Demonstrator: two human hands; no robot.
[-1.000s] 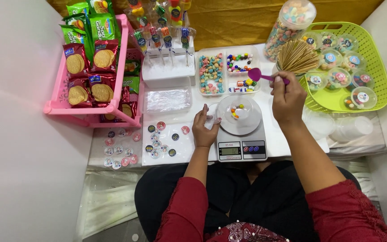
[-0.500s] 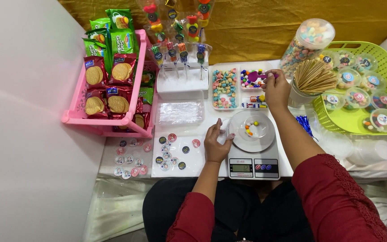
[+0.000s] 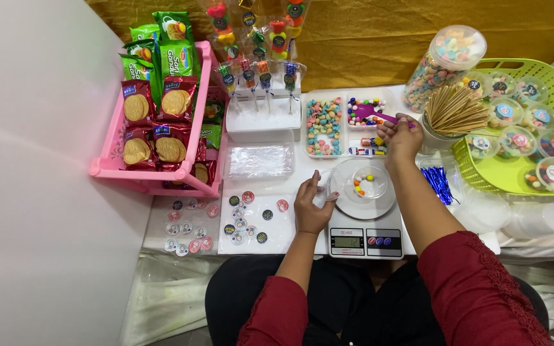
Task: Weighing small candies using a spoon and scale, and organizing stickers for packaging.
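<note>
While the right hand (image 3: 400, 138) grips a purple scoop (image 3: 372, 113) over the candy tray (image 3: 346, 125) at twelve o'clock, the left hand (image 3: 311, 206) pinches a clear lid (image 3: 323, 187) at nine o'clock of the small candy cup (image 3: 368, 185) on the kitchen scale (image 3: 363, 221).

Glossy plastic scoop (image 3: 370, 111), clear plastic cup (image 3: 368, 184), wooden sticks (image 3: 458, 107)

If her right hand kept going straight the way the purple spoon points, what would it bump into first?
Probably the tray of round multicoloured candies: the right hand holds the purple spoon, whose bowl already hovers over it. Height above the candies is unclear.
</note>
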